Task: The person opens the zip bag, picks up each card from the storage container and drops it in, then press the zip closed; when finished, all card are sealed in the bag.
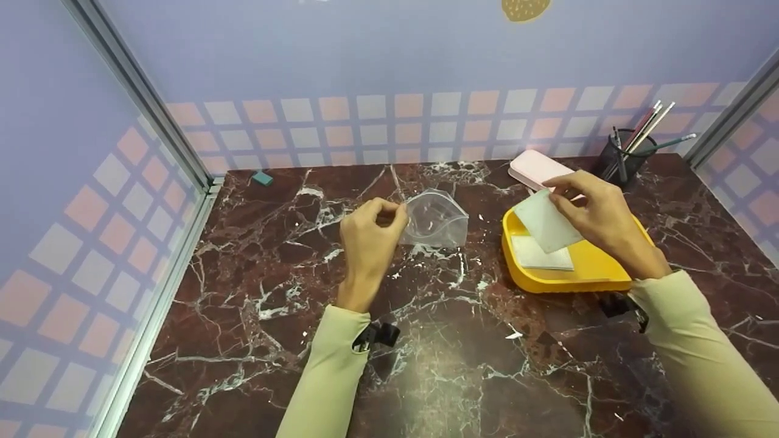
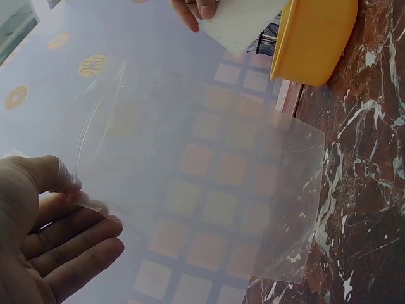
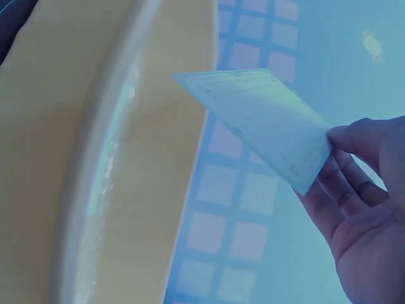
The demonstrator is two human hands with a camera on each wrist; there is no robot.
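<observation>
My left hand [image 1: 372,237] pinches the edge of a clear plastic bag [image 1: 435,225] between thumb and forefinger. In the left wrist view the see-through bag [image 2: 209,177] hangs from those fingertips, its mouth partly parted in the head view. A flat pale square [image 1: 546,220], like a thin pad of paper, is gripped at one corner by my right hand [image 1: 593,210]. The right wrist view shows thumb and fingers on the corner of this pale square [image 3: 259,123]. Below it stands a yellow tray [image 1: 517,277] with another whitish square stack [image 1: 541,254] in it.
A pink case [image 1: 538,168] lies behind the tray. At the back right, a black mesh cup [image 1: 627,161] holds several pencils. A small teal block [image 1: 262,177] sits at the back left. Patterned walls [image 1: 389,121] border the dark marbled table [image 1: 426,365].
</observation>
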